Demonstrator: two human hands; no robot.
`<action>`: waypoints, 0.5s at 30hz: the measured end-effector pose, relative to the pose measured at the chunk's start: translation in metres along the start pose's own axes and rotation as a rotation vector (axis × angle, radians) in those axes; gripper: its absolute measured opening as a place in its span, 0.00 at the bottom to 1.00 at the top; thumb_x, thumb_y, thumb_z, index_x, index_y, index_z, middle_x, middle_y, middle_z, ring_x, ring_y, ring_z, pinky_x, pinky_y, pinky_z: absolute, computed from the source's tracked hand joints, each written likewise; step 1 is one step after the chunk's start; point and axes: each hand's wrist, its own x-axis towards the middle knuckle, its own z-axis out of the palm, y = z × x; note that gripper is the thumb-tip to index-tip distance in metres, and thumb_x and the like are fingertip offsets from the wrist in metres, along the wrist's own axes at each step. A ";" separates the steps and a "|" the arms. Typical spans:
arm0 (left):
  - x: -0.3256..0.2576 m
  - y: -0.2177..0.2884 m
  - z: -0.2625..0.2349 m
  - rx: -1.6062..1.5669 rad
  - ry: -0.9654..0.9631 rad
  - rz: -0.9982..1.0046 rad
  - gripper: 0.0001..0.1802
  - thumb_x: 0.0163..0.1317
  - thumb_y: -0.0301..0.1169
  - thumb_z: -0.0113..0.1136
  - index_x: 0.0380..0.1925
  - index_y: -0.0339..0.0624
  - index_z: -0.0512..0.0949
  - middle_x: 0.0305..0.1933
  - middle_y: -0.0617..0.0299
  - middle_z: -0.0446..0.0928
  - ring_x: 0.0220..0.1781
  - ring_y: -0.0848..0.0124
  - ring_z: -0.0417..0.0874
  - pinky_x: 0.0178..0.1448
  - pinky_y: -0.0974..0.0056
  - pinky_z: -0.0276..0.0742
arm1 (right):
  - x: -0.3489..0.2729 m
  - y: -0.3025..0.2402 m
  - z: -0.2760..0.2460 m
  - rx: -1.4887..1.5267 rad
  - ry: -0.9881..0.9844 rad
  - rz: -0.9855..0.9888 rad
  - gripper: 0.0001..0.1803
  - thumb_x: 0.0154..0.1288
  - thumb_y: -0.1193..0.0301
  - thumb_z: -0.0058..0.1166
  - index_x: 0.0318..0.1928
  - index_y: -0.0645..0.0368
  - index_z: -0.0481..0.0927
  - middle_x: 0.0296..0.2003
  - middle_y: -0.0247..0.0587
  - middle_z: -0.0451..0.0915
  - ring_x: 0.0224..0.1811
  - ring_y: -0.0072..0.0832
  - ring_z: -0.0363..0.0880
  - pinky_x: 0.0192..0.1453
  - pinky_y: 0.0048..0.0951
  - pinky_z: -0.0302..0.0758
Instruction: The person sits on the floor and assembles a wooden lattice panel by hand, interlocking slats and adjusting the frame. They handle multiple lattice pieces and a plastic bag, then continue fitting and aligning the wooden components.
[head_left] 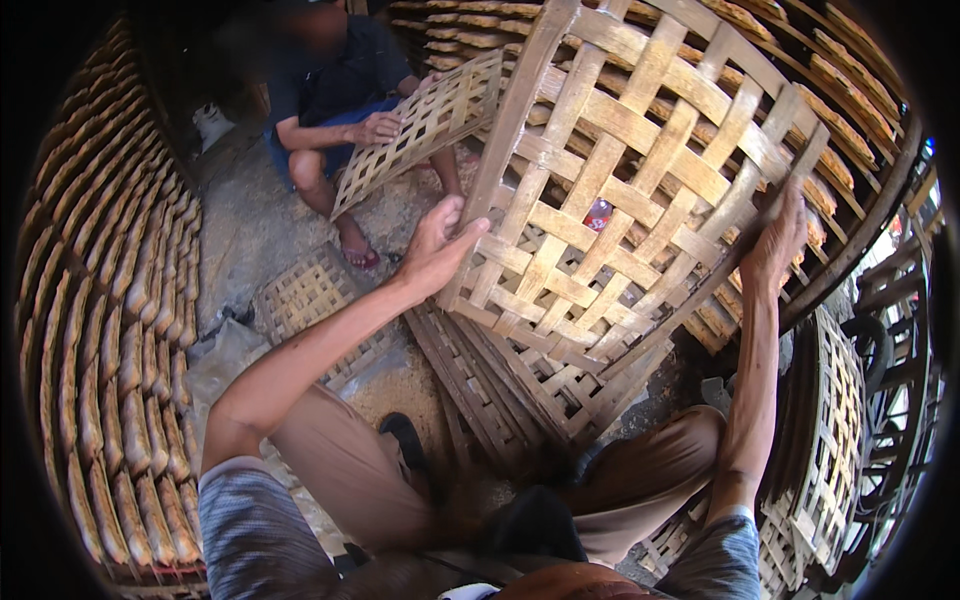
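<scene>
A framed woven bamboo tray (pixel 640 150) with an open lattice is held up tilted in front of me. My left hand (pixel 440 245) grips the wooden rail at its left edge, thumb on the near side. On the opposite rail my right hand (pixel 775 240) is closed, its fingers partly hidden behind the frame. Below the raised tray, a stack of similar woven trays (pixel 500 385) lies between my knees.
Across from me a seated person (pixel 330 110) holds another lattice tray (pixel 425 125). One more woven tray (pixel 310 295) lies on the floor. Racks of brownish pieces (pixel 110 330) rise at the left and behind. Stacked trays (pixel 830 430) stand at my right.
</scene>
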 end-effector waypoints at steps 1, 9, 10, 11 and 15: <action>0.001 -0.005 -0.004 0.011 -0.012 -0.023 0.18 0.74 0.33 0.65 0.56 0.33 0.75 0.53 0.51 0.84 0.51 0.68 0.86 0.54 0.62 0.85 | -0.005 -0.006 -0.002 -0.058 -0.040 -0.024 0.19 0.81 0.50 0.55 0.44 0.52 0.83 0.32 0.25 0.77 0.34 0.15 0.71 0.41 0.24 0.73; 0.013 0.047 -0.005 0.034 -0.107 0.124 0.19 0.73 0.31 0.67 0.58 0.33 0.78 0.57 0.53 0.85 0.58 0.70 0.86 0.65 0.63 0.82 | -0.031 0.013 0.003 -0.272 -0.120 -0.276 0.21 0.86 0.53 0.48 0.34 0.51 0.72 0.27 0.19 0.64 0.29 0.11 0.57 0.32 0.22 0.55; 0.012 0.062 -0.003 0.048 -0.096 0.143 0.19 0.73 0.31 0.67 0.58 0.32 0.78 0.57 0.52 0.85 0.57 0.71 0.86 0.64 0.63 0.83 | -0.032 0.018 0.004 -0.222 -0.117 -0.252 0.21 0.86 0.53 0.48 0.34 0.52 0.71 0.28 0.19 0.62 0.30 0.11 0.55 0.32 0.23 0.53; 0.009 0.072 -0.004 0.064 -0.081 0.156 0.20 0.73 0.31 0.68 0.59 0.32 0.78 0.56 0.52 0.85 0.56 0.71 0.87 0.63 0.63 0.84 | -0.039 0.015 0.011 -0.247 -0.101 -0.244 0.22 0.86 0.53 0.48 0.33 0.52 0.70 0.28 0.20 0.62 0.31 0.12 0.55 0.33 0.23 0.53; 0.016 0.090 -0.005 -0.066 -0.045 0.247 0.20 0.72 0.31 0.69 0.58 0.31 0.78 0.53 0.53 0.86 0.52 0.73 0.88 0.57 0.66 0.85 | -0.038 0.024 0.009 -0.270 -0.110 -0.268 0.21 0.86 0.52 0.47 0.37 0.54 0.73 0.29 0.20 0.59 0.32 0.13 0.54 0.35 0.22 0.52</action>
